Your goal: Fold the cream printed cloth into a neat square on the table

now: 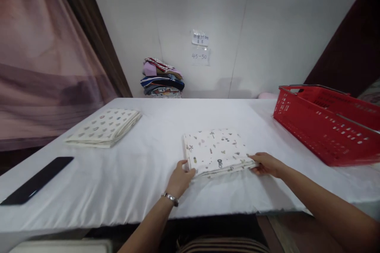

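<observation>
A folded white cloth with small printed figures point(216, 150) lies on the white table point(154, 134) near its front edge. My left hand point(181, 178), with a metal bracelet at the wrist, pinches the cloth's near left corner. My right hand point(266, 163) grips the near right corner, fingers curled on the edge. Both hands rest on the table.
A second folded patterned cloth point(103, 127) lies at the left. A dark flat phone point(37, 180) sits near the left front edge. A red plastic basket point(329, 120) stands at the right. A pile of folded clothes point(162, 79) is behind the table by the wall.
</observation>
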A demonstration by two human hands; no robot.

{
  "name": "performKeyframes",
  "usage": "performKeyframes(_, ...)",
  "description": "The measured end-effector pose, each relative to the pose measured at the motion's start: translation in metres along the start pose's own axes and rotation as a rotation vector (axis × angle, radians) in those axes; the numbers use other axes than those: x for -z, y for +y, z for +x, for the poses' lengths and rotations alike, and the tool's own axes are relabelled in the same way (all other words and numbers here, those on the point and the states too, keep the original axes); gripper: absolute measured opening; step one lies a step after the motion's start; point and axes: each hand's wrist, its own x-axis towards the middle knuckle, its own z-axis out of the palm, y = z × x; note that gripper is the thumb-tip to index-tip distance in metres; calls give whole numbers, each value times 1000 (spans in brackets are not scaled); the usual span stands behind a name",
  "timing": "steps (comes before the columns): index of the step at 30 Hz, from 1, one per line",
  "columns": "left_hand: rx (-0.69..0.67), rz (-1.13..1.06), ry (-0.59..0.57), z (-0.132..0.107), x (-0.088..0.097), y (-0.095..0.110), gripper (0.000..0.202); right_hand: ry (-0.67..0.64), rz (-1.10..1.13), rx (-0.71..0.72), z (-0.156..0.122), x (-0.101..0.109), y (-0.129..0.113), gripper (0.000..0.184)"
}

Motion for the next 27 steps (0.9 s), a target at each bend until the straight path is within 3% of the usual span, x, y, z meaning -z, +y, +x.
performKeyframes(2, 20, -28, -7, -2, -2, -1, 56, 42, -121, -5, 1, 6, 4, 33)
performKeyframes(4, 34, -44, -2, -4, -4, -2, 57, 175, -365, 63, 2, 9, 3, 41)
performKeyframes(7, 20, -46, 15, -7, -6, -5, 56, 419, -764, 417, 0, 0, -7, 48)
performKeyframes(9, -7, -60, 25, -7, -7, -8, 55, 425, -864, 715, -2, -20, -20, 46)
performKeyframes(11, -15, -81, 34, -7, -9, -10, 54, 315, -866, 939, -3, -51, -37, 43)
performKeyframes(15, 13, -78, 45, -8, -10, -10, 49, 169, -842, 1253, 7, -127, -76, 43)
performKeyframes(17, -9, -51, 49, -9, -10, -9, 45, 134, -871, 1265, 20, -161, -90, 45)
performKeyframes(20, -29, -6, 60, -11, -10, -7, 40, 117, -983, 1126, 44, -196, -95, 49)
performKeyframes(23, -46, 41, 62, -13, -10, -6, 38, 113, -1064, 1065, 61, -209, -88, 52)
performKeyframes(27, -101, 140, 104, -15, -13, -8, 38, 116, -1093, 1089, 66, -208, -81, 53)
